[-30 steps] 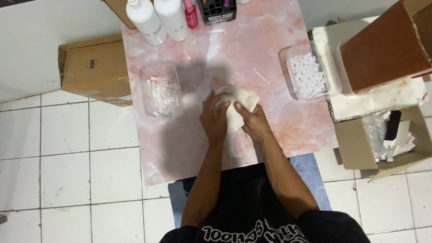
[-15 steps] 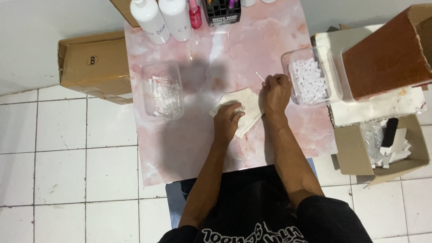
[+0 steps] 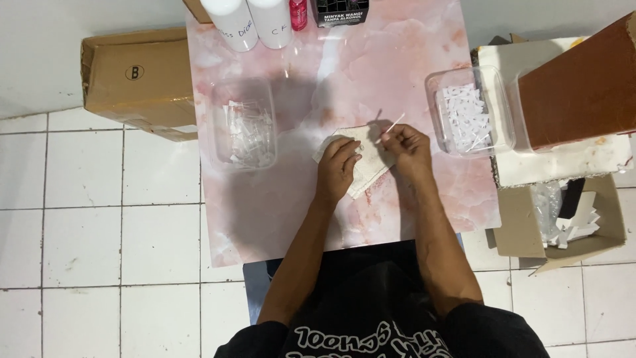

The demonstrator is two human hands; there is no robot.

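A cream cloth [image 3: 363, 174] lies on the pink marble-patterned table [image 3: 278, 212]. My left hand [image 3: 339, 166] rests on the cloth's left part with fingers curled down on it. My right hand [image 3: 405, 144] is at the cloth's right edge and pinches a thin white stick [image 3: 392, 126] that points up and to the right. Left of the hands stands a clear tub [image 3: 244, 126] with several small clear pieces. Right of them stands another clear tub [image 3: 468, 114] holding several small white pieces.
Two white bottles [image 3: 248, 20], a small pink bottle [image 3: 298, 13] and a dark box [image 3: 341, 10] line the table's far edge. A cardboard box [image 3: 136, 79] sits on the tiled floor at left. At right are a brown box [image 3: 583, 86], white foam [image 3: 563, 162] and an open carton [image 3: 563, 219].
Both hands were pressed together on the cloth. My right hand then reached right toward the tub and is back at the cloth's edge holding a thin stick. The left hand stayed on the cloth.
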